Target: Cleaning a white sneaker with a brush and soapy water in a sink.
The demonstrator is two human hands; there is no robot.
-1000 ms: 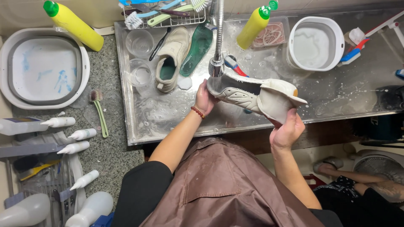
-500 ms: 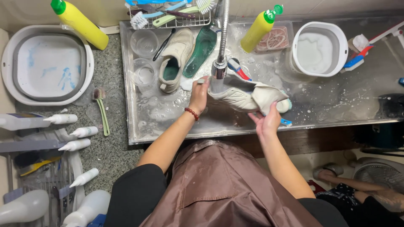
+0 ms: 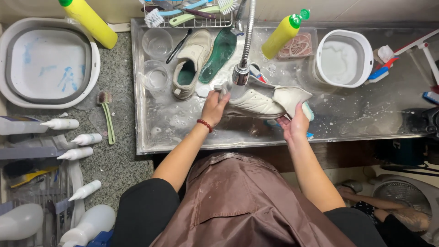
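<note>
Nearest, below the steel sink, a brown apron covers the person's lap. Both forearms reach up into the sink. The left hand is closed around one end of a white sneaker held directly under the faucet; the right hand grips its other end together with a teal brush. Beyond the faucet lie a second shoe and a green insole. Right of the faucet, a white bucket holds cloudy water; left of it stand two clear cups.

Both hands, left and right, reach forward, fingers curled closed.
</note>
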